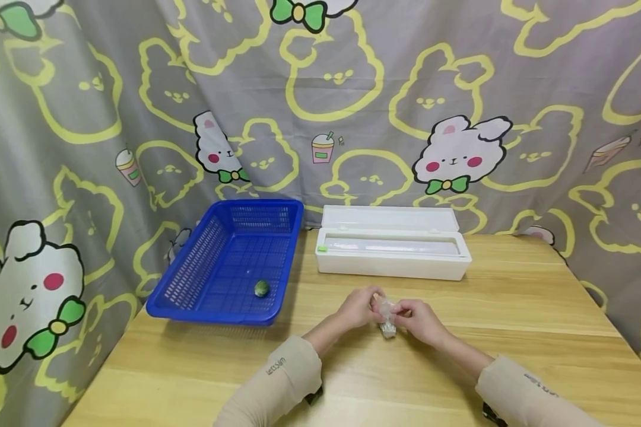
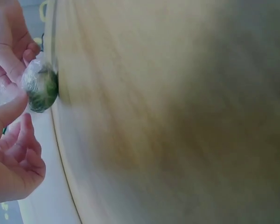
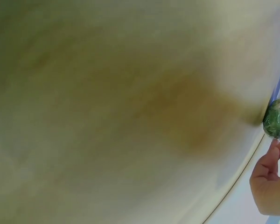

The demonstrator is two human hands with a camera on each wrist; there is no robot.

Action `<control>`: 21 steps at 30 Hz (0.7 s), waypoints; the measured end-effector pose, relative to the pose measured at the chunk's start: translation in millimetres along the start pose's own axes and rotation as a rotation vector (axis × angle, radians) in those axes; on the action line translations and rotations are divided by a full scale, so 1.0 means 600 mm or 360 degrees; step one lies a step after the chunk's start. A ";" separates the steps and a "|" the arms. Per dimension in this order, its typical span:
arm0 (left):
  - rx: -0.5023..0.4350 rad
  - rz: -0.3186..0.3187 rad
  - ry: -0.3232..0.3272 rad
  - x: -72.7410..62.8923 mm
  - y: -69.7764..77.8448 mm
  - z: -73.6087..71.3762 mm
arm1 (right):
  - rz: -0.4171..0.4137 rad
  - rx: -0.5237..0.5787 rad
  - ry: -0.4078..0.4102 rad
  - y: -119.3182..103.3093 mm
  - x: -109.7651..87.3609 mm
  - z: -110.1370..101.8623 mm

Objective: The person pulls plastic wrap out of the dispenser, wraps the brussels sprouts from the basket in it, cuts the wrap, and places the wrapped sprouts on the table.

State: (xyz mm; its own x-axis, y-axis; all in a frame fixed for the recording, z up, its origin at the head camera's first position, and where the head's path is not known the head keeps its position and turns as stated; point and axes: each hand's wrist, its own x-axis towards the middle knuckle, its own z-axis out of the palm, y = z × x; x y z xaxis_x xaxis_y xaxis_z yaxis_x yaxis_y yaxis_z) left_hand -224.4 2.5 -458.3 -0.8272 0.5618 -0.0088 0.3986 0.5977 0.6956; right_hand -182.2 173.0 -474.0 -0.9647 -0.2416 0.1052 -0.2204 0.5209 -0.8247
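A small round green vegetable (image 2: 43,93) with pale veins is wrapped in clear cling film (image 1: 387,308) between the two hands, low over the wooden table. In the head view, my left hand (image 1: 359,307) pinches the gathered film from the left. On the other side my right hand (image 1: 421,321) pinches the film between thumb and fingers. The left wrist view shows both hands around the bunched film, with the vegetable bulging out toward the tabletop. At the right wrist view's edge, the vegetable (image 3: 275,120) appears beside the right fingertips.
A blue plastic basket (image 1: 165,305) stands at the left, holding another green round vegetable (image 1: 262,289). Behind the hands is a long white cling film box (image 1: 392,268), lid raised, with a roll inside and a green slider at its left end. A patterned curtain (image 1: 352,172) hangs behind the table (image 1: 529,308).
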 end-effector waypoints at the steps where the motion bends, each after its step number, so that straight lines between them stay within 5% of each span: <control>1: -0.0047 0.0005 -0.0027 -0.001 -0.001 0.000 | -0.0002 0.0008 -0.0010 -0.001 -0.001 -0.001; 7: -0.0293 -0.0021 -0.0122 -0.002 -0.010 -0.005 | 0.0098 0.0094 -0.0025 -0.002 -0.006 -0.001; 14: -0.0416 -0.0173 -0.0102 -0.003 -0.010 -0.010 | 0.0124 0.0166 -0.0019 -0.005 -0.008 0.003; 21: -0.0377 -0.0099 -0.0161 -0.011 -0.002 -0.007 | 0.0133 0.0180 -0.0063 -0.008 -0.009 0.002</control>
State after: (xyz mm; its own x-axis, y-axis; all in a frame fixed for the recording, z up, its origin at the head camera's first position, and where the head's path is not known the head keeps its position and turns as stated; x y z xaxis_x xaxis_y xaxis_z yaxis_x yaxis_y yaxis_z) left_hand -221.1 -4.0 -456.1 -0.7987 0.5896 -0.1199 0.2349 0.4890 0.8401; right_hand -175.7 171.0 -471.5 -0.9720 -0.2347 0.0135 -0.1199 0.4457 -0.8871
